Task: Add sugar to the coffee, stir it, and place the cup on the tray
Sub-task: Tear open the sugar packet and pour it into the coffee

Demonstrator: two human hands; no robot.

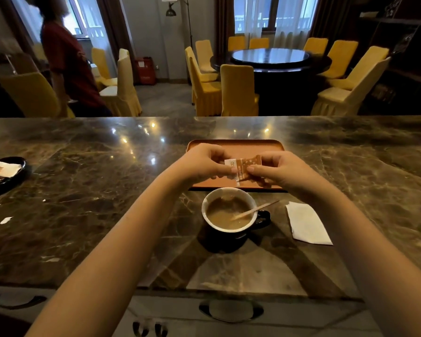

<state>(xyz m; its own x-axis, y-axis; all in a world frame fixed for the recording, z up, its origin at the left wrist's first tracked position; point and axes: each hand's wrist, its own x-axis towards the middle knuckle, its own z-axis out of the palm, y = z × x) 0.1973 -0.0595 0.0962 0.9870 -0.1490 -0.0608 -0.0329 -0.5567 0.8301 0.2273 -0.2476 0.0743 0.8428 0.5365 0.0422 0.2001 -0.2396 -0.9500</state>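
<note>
A small orange-and-white sugar packet point(244, 166) is held between both hands above the near edge of the orange tray point(236, 145). My left hand point(201, 164) pinches its left end and my right hand point(281, 170) pinches its right end. Just in front of the tray stands a dark cup point(231, 210) with a white inside, filled with milky coffee. A wooden stir stick point(255, 210) leans in the cup, pointing right over the handle.
A folded white napkin point(308, 223) lies right of the cup on the marble counter point(95, 190). A black dish with packets point(3, 173) sits at the far left, with small paper scraps point(0, 215) near it. Behind the counter a person point(68, 59) stands among yellow chairs.
</note>
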